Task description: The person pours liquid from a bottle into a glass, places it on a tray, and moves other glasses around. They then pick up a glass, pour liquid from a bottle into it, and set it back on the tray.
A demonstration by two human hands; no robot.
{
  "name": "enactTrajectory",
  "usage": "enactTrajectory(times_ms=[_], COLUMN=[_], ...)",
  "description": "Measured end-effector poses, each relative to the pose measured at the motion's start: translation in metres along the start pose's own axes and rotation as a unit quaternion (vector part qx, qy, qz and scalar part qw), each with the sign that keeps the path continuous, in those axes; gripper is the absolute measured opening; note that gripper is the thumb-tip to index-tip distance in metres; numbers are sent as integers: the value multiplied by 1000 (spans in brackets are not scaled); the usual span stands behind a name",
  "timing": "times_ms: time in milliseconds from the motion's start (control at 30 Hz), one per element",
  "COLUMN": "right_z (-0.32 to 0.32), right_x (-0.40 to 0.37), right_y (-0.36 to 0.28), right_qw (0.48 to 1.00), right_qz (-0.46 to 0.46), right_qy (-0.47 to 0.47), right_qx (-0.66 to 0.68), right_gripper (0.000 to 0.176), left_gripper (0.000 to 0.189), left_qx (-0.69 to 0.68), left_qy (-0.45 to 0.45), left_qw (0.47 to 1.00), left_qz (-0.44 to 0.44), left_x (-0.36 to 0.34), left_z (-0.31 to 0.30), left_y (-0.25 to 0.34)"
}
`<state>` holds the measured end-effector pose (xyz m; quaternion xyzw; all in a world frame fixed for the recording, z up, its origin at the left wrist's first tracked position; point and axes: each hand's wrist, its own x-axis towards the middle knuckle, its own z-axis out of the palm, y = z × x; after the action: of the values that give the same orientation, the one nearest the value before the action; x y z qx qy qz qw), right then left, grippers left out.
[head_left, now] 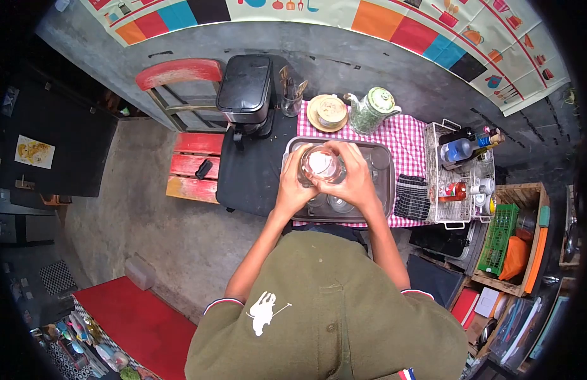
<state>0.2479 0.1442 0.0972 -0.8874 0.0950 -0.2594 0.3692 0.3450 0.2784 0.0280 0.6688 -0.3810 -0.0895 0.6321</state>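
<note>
Both hands hold a clear round glass vessel (320, 163) above a grey-brown tray (387, 190). My left hand (296, 180) is wrapped round its left side, and my right hand (355, 174) wraps round the right side, with the fingers near the rim. Something whitish shows through the glass; I cannot make out what it is. More clear glassware (340, 203) stands on the tray below and behind my hands, partly hidden by them. Another glass (379, 158) is at the tray's back right corner.
Behind the tray are a cup on a saucer (331, 111), a green patterned teapot (373, 111) and a glass of utensils (291, 101). A black coffee machine (245, 88) stands at left. At right are a dark cloth (412, 197) and a wire rack (448, 210) with bottles.
</note>
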Motion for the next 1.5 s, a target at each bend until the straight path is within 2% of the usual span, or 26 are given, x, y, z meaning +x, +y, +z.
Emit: enactTrajectory(times_ms=[1500], right_z=[2], right_x=[-3], right_y=[-7], right_qw=[999], right_qz=[5], right_qy=[-48], right_qx=[3], right_gripper=[68], left_gripper=[79], left_qx=[9], left_qy=[11], left_qw=[1000], left_qz=[0], left_x=[-13], left_z=[-4], left_y=[0])
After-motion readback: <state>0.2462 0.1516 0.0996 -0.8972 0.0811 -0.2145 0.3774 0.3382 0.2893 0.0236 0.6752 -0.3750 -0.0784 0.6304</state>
